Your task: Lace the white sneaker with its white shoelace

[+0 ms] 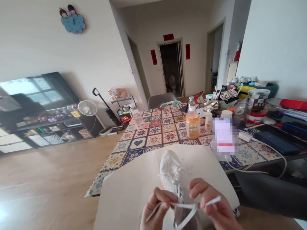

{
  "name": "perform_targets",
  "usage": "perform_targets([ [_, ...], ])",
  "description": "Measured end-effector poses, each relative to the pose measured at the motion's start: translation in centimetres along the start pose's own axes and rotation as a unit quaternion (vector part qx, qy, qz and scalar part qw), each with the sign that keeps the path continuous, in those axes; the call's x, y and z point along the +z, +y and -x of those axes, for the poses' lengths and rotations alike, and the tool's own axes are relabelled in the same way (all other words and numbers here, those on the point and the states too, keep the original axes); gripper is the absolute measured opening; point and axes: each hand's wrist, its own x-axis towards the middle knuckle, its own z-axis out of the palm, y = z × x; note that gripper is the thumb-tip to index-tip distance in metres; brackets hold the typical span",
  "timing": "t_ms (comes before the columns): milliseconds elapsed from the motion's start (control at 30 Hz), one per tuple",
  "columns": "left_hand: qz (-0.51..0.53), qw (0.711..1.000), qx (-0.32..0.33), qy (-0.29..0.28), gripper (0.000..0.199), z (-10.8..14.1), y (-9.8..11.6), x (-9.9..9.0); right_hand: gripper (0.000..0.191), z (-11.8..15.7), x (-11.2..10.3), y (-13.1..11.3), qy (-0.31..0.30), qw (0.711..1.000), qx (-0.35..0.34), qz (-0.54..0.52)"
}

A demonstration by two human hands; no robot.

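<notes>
A white sneaker lies on a large white sheet, its toe pointing away from me. Its white shoelace stretches between my two hands above the shoe's opening, with a loop hanging below. Between thumb and fingers, my left hand pinches one length of lace, and a loose end sticks out at lower left. My right hand pinches the lace on the other side, a flat white end poking out past the fingers. The heel part of the shoe is partly hidden behind the hands and lace.
A patterned tablecloth covers the table. On it stand an orange drink bottle, a clear bottle and a propped phone with a white cable. Clutter, including a large jar, fills the right side.
</notes>
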Motion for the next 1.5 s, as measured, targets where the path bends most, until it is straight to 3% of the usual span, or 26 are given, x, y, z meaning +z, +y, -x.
perform_targets([
  [100, 0.116, 0.993, -0.002, 0.027, 0.029, -0.9, 0.6, -1.0, 0.04, -0.3, -0.7, 1.1, 0.073, 0.968, 0.108, -0.214],
  [200, 0.169, 0.986, 0.004, -0.009, 0.026, -1.6, 1.2, -3.0, 0.05, -0.6, -2.8, 2.0, 0.029, 0.945, 0.176, -0.273],
  [267, 0.126, 0.99, 0.006, -0.064, 0.031, -1.9, 1.5, -4.6, 0.058, -0.8, -4.5, 2.4, -0.026, 0.959, 0.199, -0.199],
  [333, 0.014, 0.992, -0.021, -0.124, 0.038, -2.0, 1.7, -6.0, 0.06, -0.9, -5.6, 2.5, -0.086, 0.961, 0.221, -0.144],
  [400, -0.116, 0.974, -0.065, -0.185, 0.042, -1.9, 1.9, -6.6, 0.058, -1.0, -5.9, 2.4, -0.142, 0.957, 0.234, -0.099],
  [467, -0.249, 0.937, -0.115, -0.216, 0.045, -1.7, 2.1, -6.3, 0.057, -1.2, -5.4, 2.1, -0.184, 0.954, 0.232, -0.045],
  [600, -0.455, 0.858, -0.162, -0.175, 0.033, -1.7, 2.2, -4.4, 0.051, -1.5, -4.0, 1.8, -0.217, 0.947, 0.223, 0.083],
  [733, -0.501, 0.828, -0.181, -0.177, 0.02, -1.8, 2.1, -4.0, 0.048, -1.6, -4.0, 1.3, -0.248, 0.909, 0.251, 0.221],
  [800, -0.495, 0.832, -0.176, -0.177, 0.015, -1.9, 2.2, -4.4, 0.041, -1.6, -4.3, 0.9, -0.238, 0.905, 0.267, 0.229],
  [933, -0.434, 0.866, -0.188, -0.163, 0.011, -2.0, 2.7, -5.7, 0.003, -1.6, -5.1, 0.3, -0.211, 0.907, 0.287, 0.227],
  [1000, -0.419, 0.879, -0.153, -0.169, 0.017, -2.0, 3.3, -6.2, 0.002, -1.6, -5.6, 0.3, -0.228, 0.908, 0.262, 0.232],
  [1067, -0.408, 0.888, -0.067, -0.199, 0.026, -2.0, 3.7, -6.3, 0.016, -1.6, -6.0, 0.4, -0.26, 0.918, 0.211, 0.213],
  [1167, -0.338, 0.909, 0.056, -0.236, 0.038, -1.7, 3.8, -5.4, 0.032, -1.8, -5.9, 0.6, -0.273, 0.944, 0.163, 0.084],
  [1233, -0.268, 0.933, 0.069, -0.23, 0.036, -1.4, 3.3, -4.2, 0.034, -1.9, -5.0, 0.9, -0.25, 0.953, 0.168, -0.029],
  [1333, -0.178, 0.957, 0.035, -0.228, 0.022, -1.0, 1.7, -2.4, 0.036, -1.6, -3.0, 1.7, -0.19, 0.956, 0.185, -0.129],
  [1500, -0.171, 0.951, 0.114, -0.23, 0.019, -1.6, -0.2, -1.0, 0.039, -0.8, -0.7, 2.8, -0.114, 0.968, 0.208, -0.082],
])
